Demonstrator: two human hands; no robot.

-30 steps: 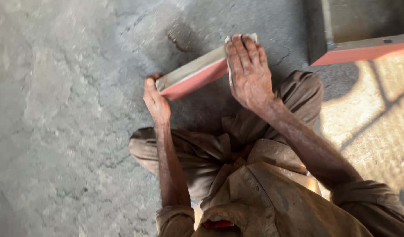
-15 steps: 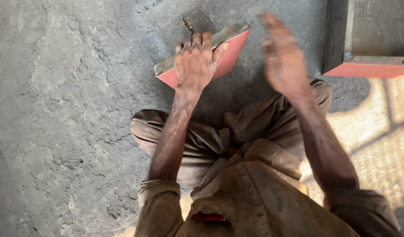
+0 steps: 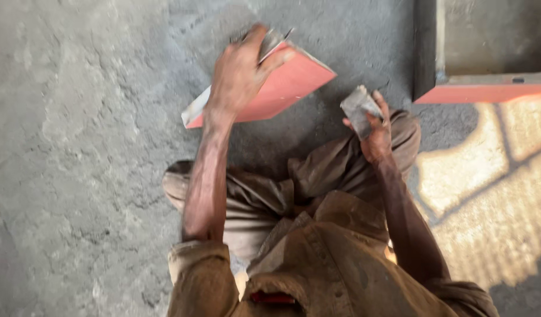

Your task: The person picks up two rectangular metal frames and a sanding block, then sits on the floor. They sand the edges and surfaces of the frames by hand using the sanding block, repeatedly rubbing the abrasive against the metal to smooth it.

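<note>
The person is sitting cross-legged on the grey concrete floor, seen from above, with brown trousers and a brown rolled-sleeve shirt filling the lower middle of the frame. The left hand is reaching up toward the upper middle of the frame and is gripping the top edge of a red-painted metal piece, fingers curled over its upper rim and the thumb side pressing on the red face. That piece is lying tilted in the upper centre, its pale grey edge showing along the lower left side, and its low end seems to be resting on the floor; the picture is a bit blurred there, so I cannot tell exactly how.

The right hand is sitting just right of centre, above the right knee, well apart from the red piece. It is closed around a small folded grey pad, which could be abrasive paper or cloth, sticking up out of the fingers.

In the upper right corner a second red-edged metal frame is lying on the floor, with sunlight and a grid-like shadow falling across the lower right
</note>
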